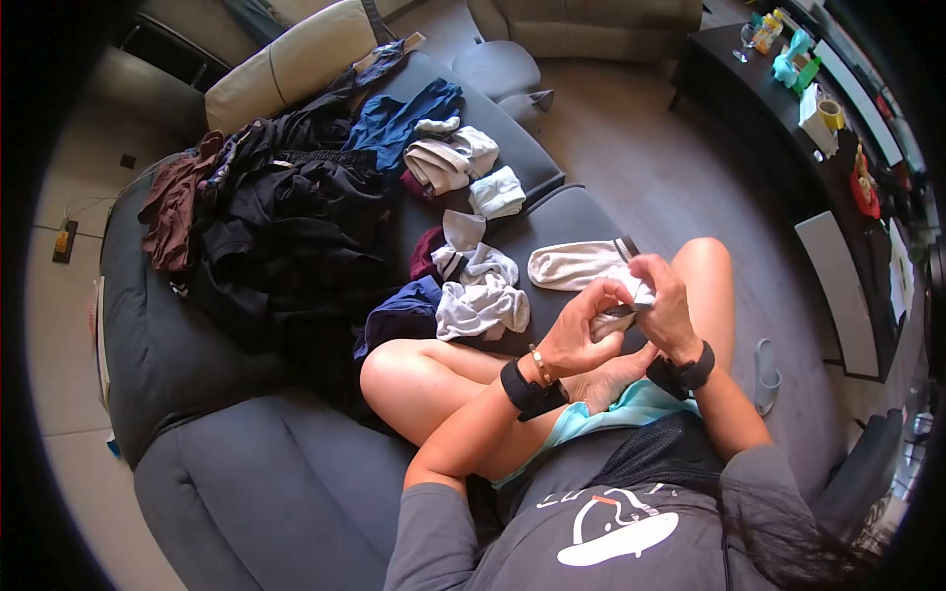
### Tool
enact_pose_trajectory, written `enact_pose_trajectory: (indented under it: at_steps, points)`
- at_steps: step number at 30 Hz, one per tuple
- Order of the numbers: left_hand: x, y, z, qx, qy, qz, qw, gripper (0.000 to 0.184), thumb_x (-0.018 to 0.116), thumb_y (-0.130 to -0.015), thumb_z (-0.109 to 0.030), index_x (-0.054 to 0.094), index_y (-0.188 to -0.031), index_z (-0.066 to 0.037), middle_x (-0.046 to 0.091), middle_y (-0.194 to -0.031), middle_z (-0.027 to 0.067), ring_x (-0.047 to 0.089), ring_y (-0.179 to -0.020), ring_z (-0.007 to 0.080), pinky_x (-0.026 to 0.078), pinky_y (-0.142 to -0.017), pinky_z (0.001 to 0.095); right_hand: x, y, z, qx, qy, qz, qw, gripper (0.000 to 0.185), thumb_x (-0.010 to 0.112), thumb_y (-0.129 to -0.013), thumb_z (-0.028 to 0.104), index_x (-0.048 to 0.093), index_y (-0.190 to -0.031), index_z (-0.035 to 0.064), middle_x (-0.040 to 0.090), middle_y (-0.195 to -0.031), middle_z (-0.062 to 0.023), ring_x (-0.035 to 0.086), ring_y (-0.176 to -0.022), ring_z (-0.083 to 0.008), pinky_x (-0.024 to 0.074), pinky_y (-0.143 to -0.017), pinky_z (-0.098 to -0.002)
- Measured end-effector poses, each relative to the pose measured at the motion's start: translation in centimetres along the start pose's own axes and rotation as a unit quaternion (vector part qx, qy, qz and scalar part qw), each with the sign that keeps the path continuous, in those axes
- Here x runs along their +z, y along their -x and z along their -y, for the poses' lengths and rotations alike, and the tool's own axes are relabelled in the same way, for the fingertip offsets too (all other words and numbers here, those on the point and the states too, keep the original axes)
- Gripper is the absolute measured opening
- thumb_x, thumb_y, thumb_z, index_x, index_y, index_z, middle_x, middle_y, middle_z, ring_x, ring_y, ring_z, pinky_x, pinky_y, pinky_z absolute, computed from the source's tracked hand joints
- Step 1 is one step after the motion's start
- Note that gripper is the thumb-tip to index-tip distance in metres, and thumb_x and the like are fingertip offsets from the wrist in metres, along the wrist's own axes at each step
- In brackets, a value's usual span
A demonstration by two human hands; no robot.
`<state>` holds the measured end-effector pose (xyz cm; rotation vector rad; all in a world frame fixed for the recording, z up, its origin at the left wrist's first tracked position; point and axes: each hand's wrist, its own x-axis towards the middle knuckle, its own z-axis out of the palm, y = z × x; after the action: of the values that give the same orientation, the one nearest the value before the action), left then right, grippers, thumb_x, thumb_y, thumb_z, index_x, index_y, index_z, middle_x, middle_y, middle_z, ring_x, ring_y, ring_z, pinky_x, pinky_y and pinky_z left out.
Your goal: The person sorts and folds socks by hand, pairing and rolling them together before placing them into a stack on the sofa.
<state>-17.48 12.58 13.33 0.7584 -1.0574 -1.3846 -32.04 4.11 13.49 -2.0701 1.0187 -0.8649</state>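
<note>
My left hand (588, 328) and my right hand (666, 310) are close together above my crossed legs. Both have their fingers closed on a light sock with a dark cuff (616, 321), partly hidden by the fingers. Just beyond them a white sock with a dark striped cuff (576, 265) lies flat on the grey sofa seat. To its left is a loose heap of light socks (481, 295), with a maroon piece (426, 254) and a navy piece (405, 313) beside it. Farther back sit folded light socks (439, 163) and a small white folded bundle (498, 192).
Black clothes (296, 217), a brown garment (175, 202) and a blue garment (404, 118) cover the sofa's left part. A dark table (739, 89) with bottles and tape stands at the right. A slipper (768, 376) lies on the floor.
</note>
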Motion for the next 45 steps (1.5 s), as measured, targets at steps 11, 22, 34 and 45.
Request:
enact_pose_trajectory:
  at_steps: [11, 22, 34, 45]
  points:
    - [-3.5, -2.1, 1.4, -0.167, 0.129, -0.094, 0.973, 0.025, 0.055, -0.072, 0.003, 0.054, -0.096, -0.004, 0.058, -0.08, 0.0025, 0.059, -0.069, 0.0096, 0.048, -0.059, 0.0209, -1.1, 0.6, -0.2, 0.322, -0.582, 0.188, 0.723, 0.018, 0.051, -0.076, -0.008, 0.064, -0.09, -0.005, 0.065, -0.091, -0.0075, 0.062, -0.088, -0.018, 0.0486, -0.081, -0.028]
    - [-2.2, -1.3, 3.8, 0.027, 0.073, 0.092, 0.993, 0.034, 0.057, -0.089, -0.028, 0.052, -0.111, -0.003, 0.057, -0.105, 0.0035, 0.056, -0.093, 0.0093, 0.047, -0.078, 0.0242, -1.0, 2.0, -0.5, 0.193, -0.717, 0.354, 0.569, 0.071, 0.062, -0.086, 0.036, 0.029, -0.14, 0.0031, 0.042, -0.135, -0.0067, 0.04, -0.126, -0.0213, 0.0283, -0.106, -0.0391]
    - [-4.2, -1.4, 1.0, 0.054, -0.129, -0.176, 0.974, 0.024, 0.06, -0.089, -0.01, 0.054, -0.111, -0.002, 0.057, -0.101, 0.0049, 0.057, -0.089, 0.0101, 0.049, -0.078, 0.0228, -2.4, -1.2, -0.6, 0.177, -0.598, 0.305, 0.72, 0.082, 0.049, -0.086, 0.059, 0.024, -0.142, 0.0042, 0.037, -0.14, -0.0056, 0.037, -0.128, -0.0171, 0.0291, -0.105, -0.033]
    - [-4.1, -1.2, 1.6, -0.025, -0.07, -0.18, 0.981, 0.016, 0.06, -0.09, -0.014, 0.061, -0.101, -0.003, 0.057, -0.088, -0.0005, 0.052, -0.08, 0.0069, 0.044, -0.07, 0.0211, -2.0, 0.4, -3.1, 0.222, -0.611, 0.346, 0.677, 0.08, 0.057, -0.083, 0.054, 0.028, -0.141, 0.0074, 0.042, -0.135, -0.0041, 0.042, -0.122, -0.0162, 0.0369, -0.1, -0.0335]
